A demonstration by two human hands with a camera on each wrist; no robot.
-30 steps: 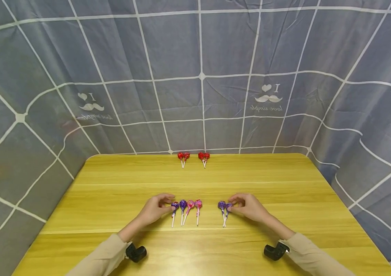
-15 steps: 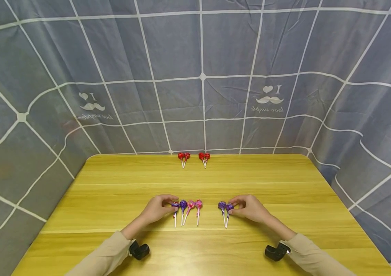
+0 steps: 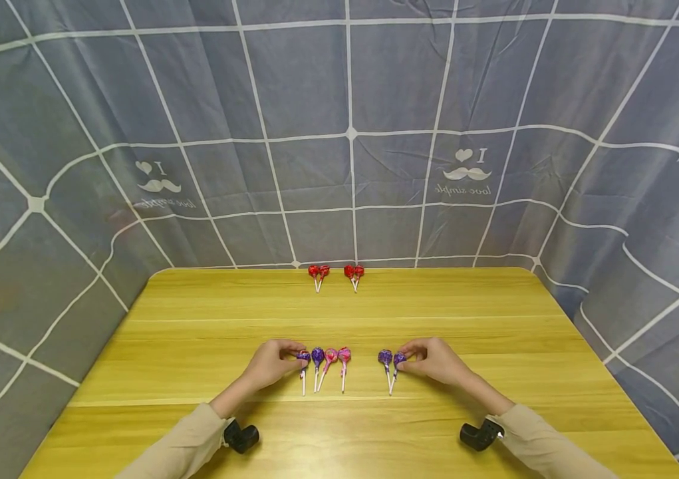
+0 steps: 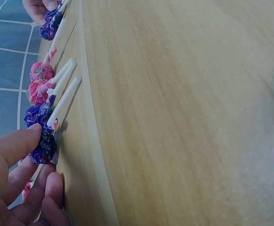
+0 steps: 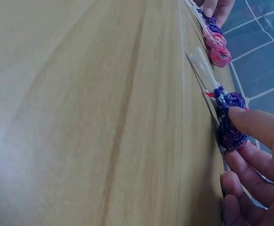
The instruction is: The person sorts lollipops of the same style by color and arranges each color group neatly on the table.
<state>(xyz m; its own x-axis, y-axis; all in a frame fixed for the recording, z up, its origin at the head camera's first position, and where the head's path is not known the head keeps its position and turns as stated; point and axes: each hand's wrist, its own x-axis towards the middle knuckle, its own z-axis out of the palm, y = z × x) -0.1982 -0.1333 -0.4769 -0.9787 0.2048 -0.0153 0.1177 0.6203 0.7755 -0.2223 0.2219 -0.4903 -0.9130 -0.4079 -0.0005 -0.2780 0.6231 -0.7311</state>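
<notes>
My left hand (image 3: 273, 362) pinches the purple-wrapped head of a lollipop (image 4: 43, 149) between thumb and fingers, its white stick toward me. Right beside it lies a second purple lollipop (image 3: 318, 355), followed by two pink lollipops (image 3: 330, 356) whose heads are side by side. On the other side, my right hand (image 3: 432, 362) pinches the head of another purple lollipop (image 5: 230, 134). Its neighbour, also a purple lollipop (image 3: 385, 357), lies just to the left, and their stick ends come close together. Parts of both held heads are covered by my fingers.
Two pairs of red lollipops, a left pair (image 3: 318, 271) and a right pair (image 3: 354, 271), lie near the far edge of the wooden table (image 3: 207, 299). A grey curtain (image 3: 309, 166) with white lines hangs behind and at both sides.
The held lollipops have shifted slightly: the left one's stick has swung a little right, and the right one's head has moved slightly off its neighbour. Both hands keep their pinch.
</notes>
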